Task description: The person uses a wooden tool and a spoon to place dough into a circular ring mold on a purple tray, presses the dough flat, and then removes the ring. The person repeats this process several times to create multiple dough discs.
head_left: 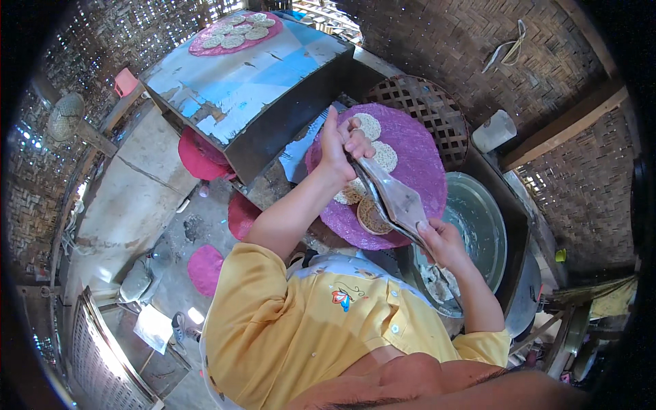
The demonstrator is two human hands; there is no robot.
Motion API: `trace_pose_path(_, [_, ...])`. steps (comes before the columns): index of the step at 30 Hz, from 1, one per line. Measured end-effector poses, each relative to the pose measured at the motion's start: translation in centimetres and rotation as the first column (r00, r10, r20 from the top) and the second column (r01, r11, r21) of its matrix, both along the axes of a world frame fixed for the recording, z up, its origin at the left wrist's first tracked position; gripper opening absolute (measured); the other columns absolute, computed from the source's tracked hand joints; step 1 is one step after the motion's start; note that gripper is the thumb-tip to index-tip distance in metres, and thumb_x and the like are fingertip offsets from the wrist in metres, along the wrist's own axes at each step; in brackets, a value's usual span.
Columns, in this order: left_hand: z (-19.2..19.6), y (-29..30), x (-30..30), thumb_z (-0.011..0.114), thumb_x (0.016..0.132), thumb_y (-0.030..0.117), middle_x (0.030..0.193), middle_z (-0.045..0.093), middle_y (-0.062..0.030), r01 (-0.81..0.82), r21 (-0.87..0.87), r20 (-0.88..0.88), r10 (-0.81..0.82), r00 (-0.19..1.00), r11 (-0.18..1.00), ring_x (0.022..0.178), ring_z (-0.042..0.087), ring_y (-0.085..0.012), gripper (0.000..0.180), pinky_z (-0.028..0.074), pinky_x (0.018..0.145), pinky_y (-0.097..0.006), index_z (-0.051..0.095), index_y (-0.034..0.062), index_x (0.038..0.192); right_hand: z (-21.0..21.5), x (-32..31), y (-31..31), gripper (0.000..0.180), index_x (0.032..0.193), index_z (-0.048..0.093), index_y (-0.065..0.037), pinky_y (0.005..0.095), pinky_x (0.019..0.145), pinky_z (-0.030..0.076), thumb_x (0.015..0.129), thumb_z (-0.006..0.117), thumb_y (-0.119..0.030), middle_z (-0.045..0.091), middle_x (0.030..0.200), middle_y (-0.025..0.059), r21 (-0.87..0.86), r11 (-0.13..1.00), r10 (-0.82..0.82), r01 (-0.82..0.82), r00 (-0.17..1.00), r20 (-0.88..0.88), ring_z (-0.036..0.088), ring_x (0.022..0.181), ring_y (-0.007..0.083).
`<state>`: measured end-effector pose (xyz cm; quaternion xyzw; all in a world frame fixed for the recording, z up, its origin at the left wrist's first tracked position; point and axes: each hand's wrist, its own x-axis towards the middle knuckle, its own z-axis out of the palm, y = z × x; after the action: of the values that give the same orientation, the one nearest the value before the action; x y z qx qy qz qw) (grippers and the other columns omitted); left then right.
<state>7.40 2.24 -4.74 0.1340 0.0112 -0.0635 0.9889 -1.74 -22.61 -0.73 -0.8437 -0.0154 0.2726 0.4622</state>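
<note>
My left hand (342,142) is closed around the upper end of a long, folded, whitish plastic sheet (402,198), its thumb pointing up. At the lower end of the sheet, my right hand (443,242) grips it, so it slants between both hands. Beneath lies a round purple mat (417,147) bearing several pale, lacy discs, among them one disc (384,157) beside the sheet. A brown ring (374,217) rests on the mat near its lower edge, partly behind the sheet. Crumpled whitish material (437,281) hangs below my right hand.
A large metal basin (488,222) with cloudy liquid stands right of the mat. Behind are a woven basket tray (420,102) and a white cylindrical container (494,131). A blue-and-white table (253,82) at the back left carries another mat of discs. Red round mats (205,270) lie on the floor.
</note>
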Motion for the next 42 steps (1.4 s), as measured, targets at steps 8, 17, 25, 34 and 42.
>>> trace_pose_path(8, [-0.4,-1.9,0.0,0.03,0.085,0.058,0.035,0.018,0.0051,0.004,0.033,0.013,-0.004,1.0,0.999,0.029,0.02,-0.0093,0.052,0.025,0.038,-0.027,0.042,0.0123,0.063,0.4,-0.7,-1.0,0.039,0.074,0.056,-0.002,0.0248,0.036,0.034,0.08,0.055,-0.041,0.048,0.051,0.0016,-0.082,0.996,-0.041,0.045,0.998,0.057,0.045,0.039,0.0084])
trace_pose_path(17, [-0.6,-1.2,-2.0,0.05,0.077,0.043,0.092,0.057,-0.0111,-0.034,0.564,0.42,-0.252,0.872,0.825,0.081,0.057,-0.0222,0.053,0.045,0.073,-0.035,0.044,0.006,0.115,1.6,-0.9,-1.6,0.042,0.116,0.04,-0.008,0.0221,0.035,0.034,0.082,0.055,-0.027,0.052,0.064,0.0042,0.516,0.851,-0.13,0.102,0.991,0.018,0.045,0.041,0.0098])
trace_pose_path(25, [-1.6,0.3,-4.0,0.063,0.072,0.01,0.089,0.057,-0.0071,-0.402,0.855,0.412,0.042,0.91,0.328,0.077,0.058,-0.0193,0.031,0.049,0.07,-0.035,0.052,0.0049,0.099,-1.6,3.1,2.7,0.028,0.096,0.06,-0.008,0.0334,0.064,0.045,0.077,0.06,-0.028,0.059,0.08,0.0065,0.134,0.98,0.083,-0.15,0.909,0.407,0.057,0.069,0.0219])
trace_pose_path(34, [0.4,6.2,-8.3,0.063,0.072,0.007,0.08,0.054,-0.0059,-0.573,0.751,0.486,0.313,0.816,0.328,0.071,0.056,-0.018,0.026,0.048,0.07,-0.035,0.051,0.0044,0.095,-5.8,3.7,2.7,0.025,0.071,0.064,-0.005,0.0411,0.065,0.046,0.07,0.061,-0.03,0.06,0.077,0.0139,-0.431,0.902,0.204,0.029,0.851,0.484,0.059,0.072,0.0315])
trace_pose_path(42, [0.6,6.6,-8.6,0.063,0.072,0.004,0.073,0.052,-0.0048,-0.6,0.762,0.513,0.336,0.79,0.246,0.066,0.054,-0.0168,0.022,0.047,0.069,-0.034,0.051,0.0039,0.09,-6.1,3.9,2.6,0.021,0.068,0.064,-0.005,0.0411,0.066,0.046,0.066,0.061,-0.026,0.06,0.078,0.014,-0.391,0.92,0.194,0.04,0.819,0.54,0.058,0.072,0.032])
